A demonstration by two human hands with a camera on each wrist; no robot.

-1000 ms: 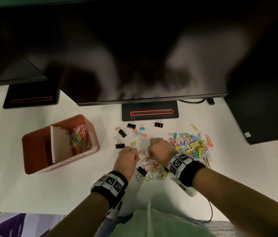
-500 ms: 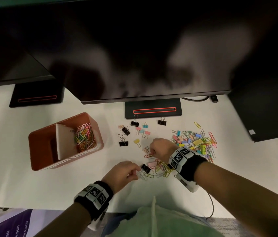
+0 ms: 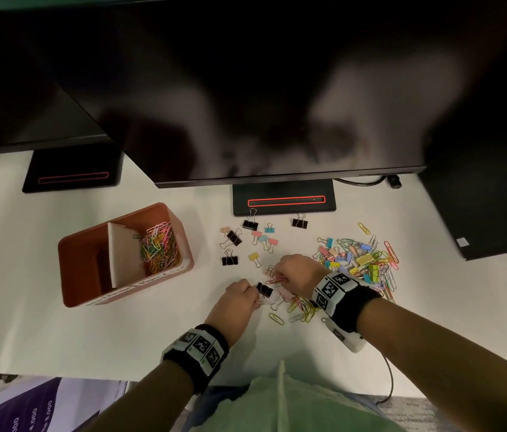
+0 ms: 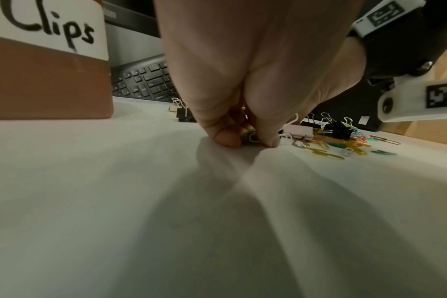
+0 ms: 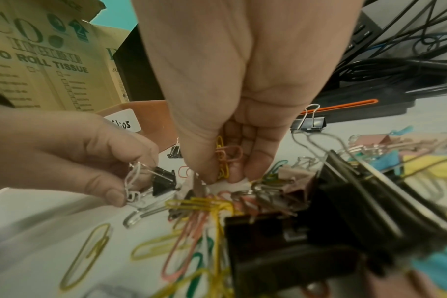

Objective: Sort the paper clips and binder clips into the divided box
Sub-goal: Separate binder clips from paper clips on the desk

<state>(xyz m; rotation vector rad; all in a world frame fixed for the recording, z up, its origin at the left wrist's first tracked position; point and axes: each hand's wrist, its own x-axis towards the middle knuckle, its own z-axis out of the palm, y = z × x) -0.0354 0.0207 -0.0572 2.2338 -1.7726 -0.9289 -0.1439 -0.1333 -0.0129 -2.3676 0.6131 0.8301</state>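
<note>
A terracotta divided box (image 3: 185, 241) stands at the left; its right compartment holds coloured paper clips (image 3: 158, 247) and its left compartment looks dark and bare. My left hand (image 3: 253, 296) pinches paper clips off the table, a green one (image 4: 250, 137) and white ones (image 5: 133, 185), right beside a black binder clip (image 3: 264, 289). My right hand (image 3: 278, 275) is curled around yellow and orange paper clips (image 5: 225, 159) just above the small pile (image 3: 295, 307). A bigger mixed pile of clips (image 3: 358, 263) lies to the right.
Loose binder clips (image 3: 250, 224) are scattered between the box and the monitor stand (image 3: 283, 198). A big monitor overhangs the back of the white table (image 3: 59, 332). A dark case stands at the right. A cable (image 3: 389, 378) hangs off the front edge.
My left hand drew back toward me, then returned to the small pile beside the black binder clip. My right hand stayed over the same pile, still holding clips.
</note>
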